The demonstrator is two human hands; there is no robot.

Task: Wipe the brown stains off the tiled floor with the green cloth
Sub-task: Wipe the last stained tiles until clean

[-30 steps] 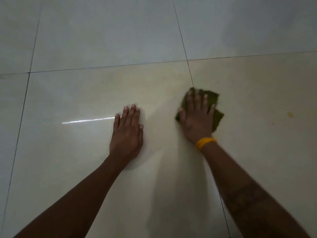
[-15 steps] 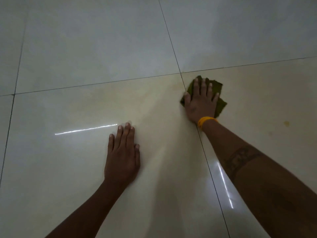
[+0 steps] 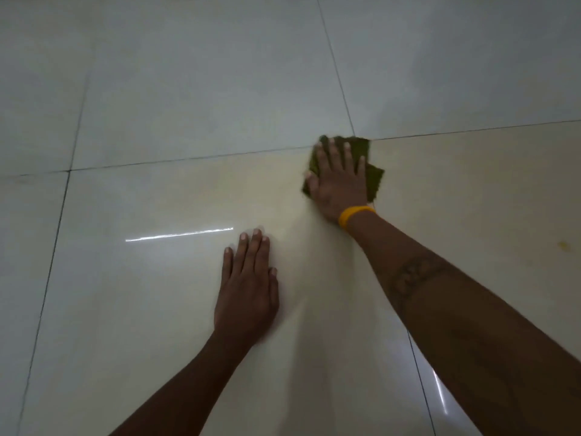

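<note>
Green cloth lies flat on the tiled floor right of the frame's middle, where four tiles meet, and the right hand presses on it with fingers spread wide so it can rub hard. The left hand lies open and flat, holding nothing, likely to prop the body up. A small brown stain waits at the right edge.

Right hand flat on green cloth
</note>
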